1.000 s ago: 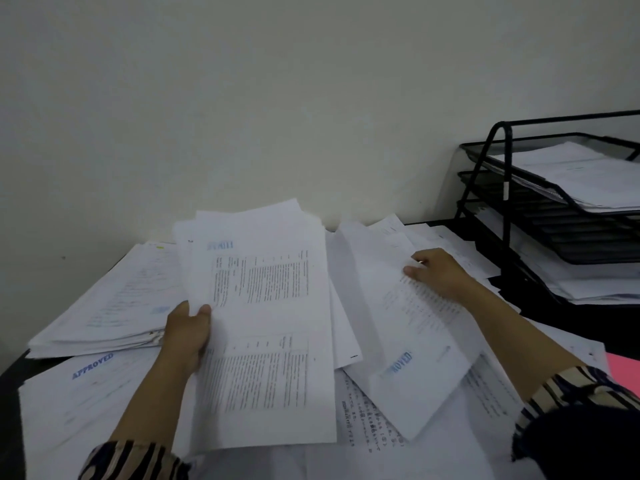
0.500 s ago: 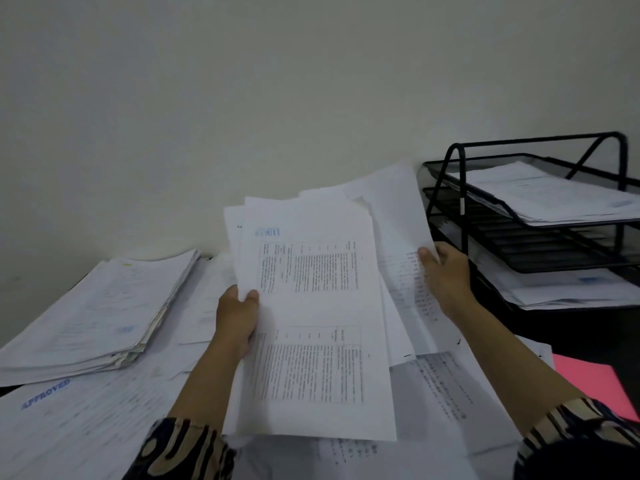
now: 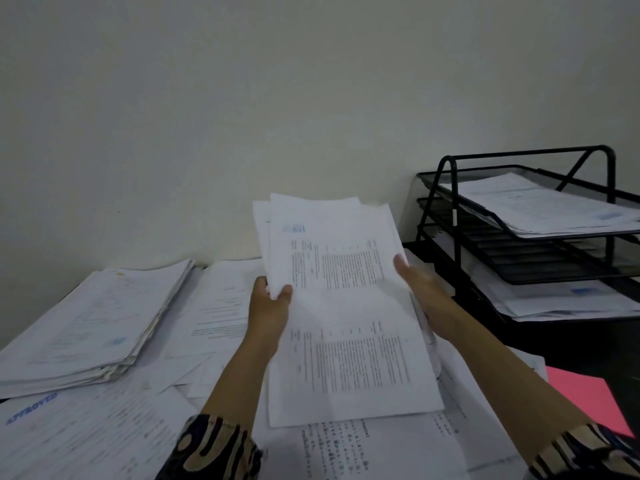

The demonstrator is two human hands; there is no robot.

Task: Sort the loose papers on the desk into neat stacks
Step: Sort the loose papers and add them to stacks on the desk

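My left hand [image 3: 270, 303] pinches the left edge of the raised sheaf of papers [image 3: 346, 306], thumb on top, while my right hand [image 3: 417, 285] clasps its right edge, above loose sheets [image 3: 381, 452].

held sheaf [image 3: 349, 306]: thin matt white paper, black print, smooth
left stack [image 3: 90, 327]: matt paper, edges ragged
tiered tray [image 3: 519, 216]: black metal wire and mesh, dull sheen
folder [image 3: 588, 400]: pink card, matt
sleeves [image 3: 214, 448]: patterned cloth
wall [image 3: 242, 98]: matt pale paint
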